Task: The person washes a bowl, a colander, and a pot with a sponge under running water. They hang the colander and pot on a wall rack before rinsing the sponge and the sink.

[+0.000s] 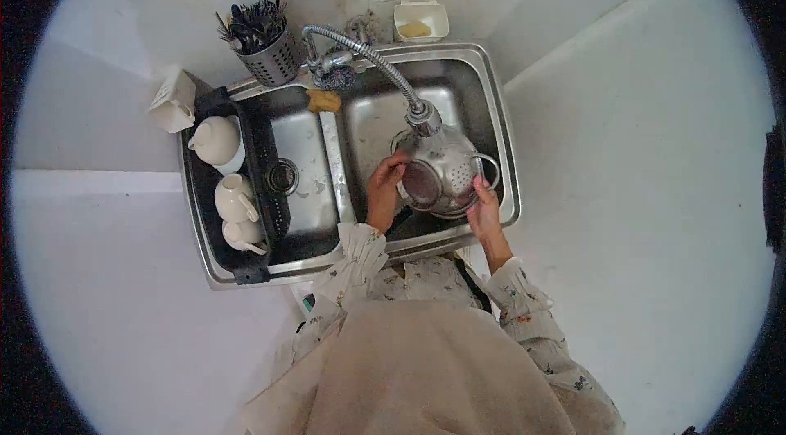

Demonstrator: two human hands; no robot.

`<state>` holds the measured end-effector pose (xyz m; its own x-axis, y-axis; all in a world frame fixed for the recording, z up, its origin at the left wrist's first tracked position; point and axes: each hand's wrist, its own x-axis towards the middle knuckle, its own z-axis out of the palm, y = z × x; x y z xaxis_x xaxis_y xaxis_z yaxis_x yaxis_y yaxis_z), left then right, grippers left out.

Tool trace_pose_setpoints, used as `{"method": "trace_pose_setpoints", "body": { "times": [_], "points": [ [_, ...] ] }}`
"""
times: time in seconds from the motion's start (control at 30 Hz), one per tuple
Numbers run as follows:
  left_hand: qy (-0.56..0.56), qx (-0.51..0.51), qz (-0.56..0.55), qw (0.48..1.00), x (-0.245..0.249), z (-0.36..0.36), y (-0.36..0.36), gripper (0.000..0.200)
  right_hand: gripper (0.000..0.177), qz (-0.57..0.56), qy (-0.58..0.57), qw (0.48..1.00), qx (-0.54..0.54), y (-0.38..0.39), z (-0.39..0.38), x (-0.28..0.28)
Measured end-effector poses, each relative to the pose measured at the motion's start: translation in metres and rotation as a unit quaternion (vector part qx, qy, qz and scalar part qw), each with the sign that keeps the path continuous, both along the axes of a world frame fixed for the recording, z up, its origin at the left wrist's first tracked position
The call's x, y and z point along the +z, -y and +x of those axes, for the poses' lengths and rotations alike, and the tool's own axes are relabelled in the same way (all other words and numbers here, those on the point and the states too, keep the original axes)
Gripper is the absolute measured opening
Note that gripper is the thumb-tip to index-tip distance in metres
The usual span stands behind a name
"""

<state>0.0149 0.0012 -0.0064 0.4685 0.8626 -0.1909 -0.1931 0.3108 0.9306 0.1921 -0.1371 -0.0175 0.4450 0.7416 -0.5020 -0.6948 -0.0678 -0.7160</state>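
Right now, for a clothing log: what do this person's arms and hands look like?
The left hand and right hand are bare, without gloves. Long pale sleeves with a small dark floral print cover both arms, ending in ruffled cuffs at the wrists.

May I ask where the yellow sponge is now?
In the head view, the yellow sponge lies at the sink divider's far end, left of centre, below the faucet.

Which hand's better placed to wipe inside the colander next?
Left hand, probably: it sits at the open rim of the colander, while the right hand grips the opposite edge, steadying it.
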Motion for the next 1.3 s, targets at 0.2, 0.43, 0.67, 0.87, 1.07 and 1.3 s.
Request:
{"method": "trace_pose_setpoints", "body": {
  "times": [0.2, 0.43, 0.67, 0.87, 1.07, 1.3],
  "points": [
    [0.026, 0.038, -0.071, 0.996, -0.013, -0.049, 0.003, 0.014, 0.029, -0.052, 0.096, 0.994, -0.014, -0.012, -0.072, 0.045],
    [0.103, 0.057, -0.035, 0.992, 0.014, -0.078, -0.020, 0.011, 0.026, -0.059, 0.219, 0.972, 0.067, -0.026, -0.106, 0.102],
    [0.142, 0.069, -0.101, 0.982, 0.045, -0.101, -0.032, 0.010, 0.026, -0.014, 0.331, 0.927, 0.176, -0.037, -0.117, 0.134],
    [0.104, 0.055, -0.040, 0.992, 0.064, -0.101, -0.038, 0.019, 0.030, -0.024, 0.452, 0.885, 0.109, -0.053, -0.130, 0.172],
    [0.171, 0.016, 0.038, 0.984, 0.099, -0.106, -0.053, 0.045, 0.025, -0.024, 0.552, 0.833, 0.034, -0.052, -0.114, 0.156],
    [0.040, -0.055, 0.079, 0.995, 0.140, -0.076, -0.084, 0.045, 0.022, 0.015, 0.438, 0.898, 0.045, -0.073, -0.092, 0.191]
  ]
}}
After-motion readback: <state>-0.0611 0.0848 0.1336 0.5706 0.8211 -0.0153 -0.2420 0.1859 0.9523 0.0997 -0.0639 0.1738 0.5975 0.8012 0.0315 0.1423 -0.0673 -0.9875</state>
